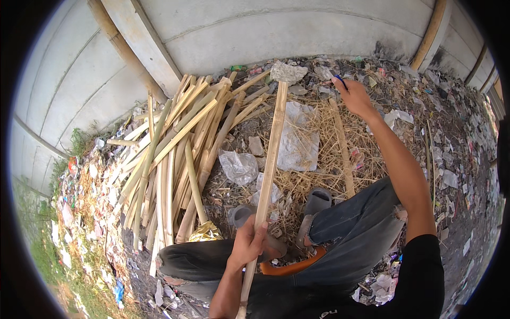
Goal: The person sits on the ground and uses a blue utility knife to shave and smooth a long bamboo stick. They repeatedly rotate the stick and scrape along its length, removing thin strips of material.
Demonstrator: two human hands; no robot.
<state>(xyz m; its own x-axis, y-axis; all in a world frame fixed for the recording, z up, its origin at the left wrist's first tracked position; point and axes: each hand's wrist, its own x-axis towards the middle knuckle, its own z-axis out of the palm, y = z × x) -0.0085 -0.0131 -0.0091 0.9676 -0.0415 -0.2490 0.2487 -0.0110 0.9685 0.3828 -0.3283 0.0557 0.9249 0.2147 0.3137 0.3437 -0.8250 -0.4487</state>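
Note:
A long, pale split-bamboo strip (274,139) runs from my lap away from me, its far end against a rough grey stone chunk (288,72). My left hand (249,242) is wrapped around the strip above my lap. My right arm is stretched out to the far right of the strip. In its closed fingers, my right hand (355,99) grips a small, slim dark-blue object (340,81) whose kind I cannot make out. Below the stone lies a flattened whitish sheet (298,139), partly covered by dry shavings (329,133).
To the left lies a large pile of split bamboo (183,154). Another bamboo piece (342,149) lies on the shavings to the right. A crumpled clear plastic bag (238,167) is beside the pile. Concrete panels (287,32) form a wall behind, and litter (451,159) covers the ground.

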